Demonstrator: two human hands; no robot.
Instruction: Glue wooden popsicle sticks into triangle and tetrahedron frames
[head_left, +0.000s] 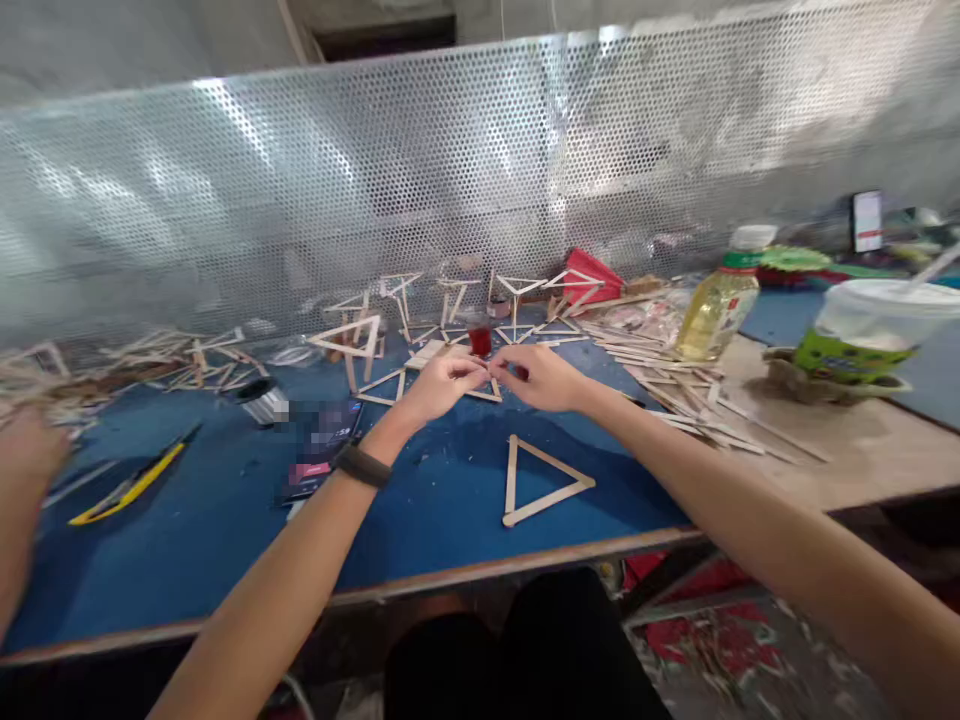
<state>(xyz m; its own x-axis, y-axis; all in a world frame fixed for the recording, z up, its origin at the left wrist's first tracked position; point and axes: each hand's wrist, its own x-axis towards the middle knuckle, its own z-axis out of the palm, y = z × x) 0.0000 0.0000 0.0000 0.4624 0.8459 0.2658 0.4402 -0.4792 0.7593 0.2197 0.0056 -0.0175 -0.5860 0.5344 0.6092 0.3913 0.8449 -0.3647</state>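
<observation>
My left hand (444,384) and my right hand (541,377) meet over the middle of the blue table, fingertips pinched and almost touching. Whatever is between them is too small to make out. Just below the fingertips, partly covered, lie pale wooden craft sticks (486,396) joined at a corner. Close behind is a small container of red liquid (480,341). Nearer to me, a flat triangle of three craft sticks (551,505) lies by itself. Several stick frames (517,288) stand or lean behind my hands. A dark band circles my left wrist.
Loose sticks (690,385) are heaped at right, beside a bottle of yellow liquid (718,310) and a lidded cup (862,335). On the left are a yellow cutter knife (135,484), a ribbed dark cup (261,402) and another person's hand (30,455). A perforated metal sheet (450,170) backs the table.
</observation>
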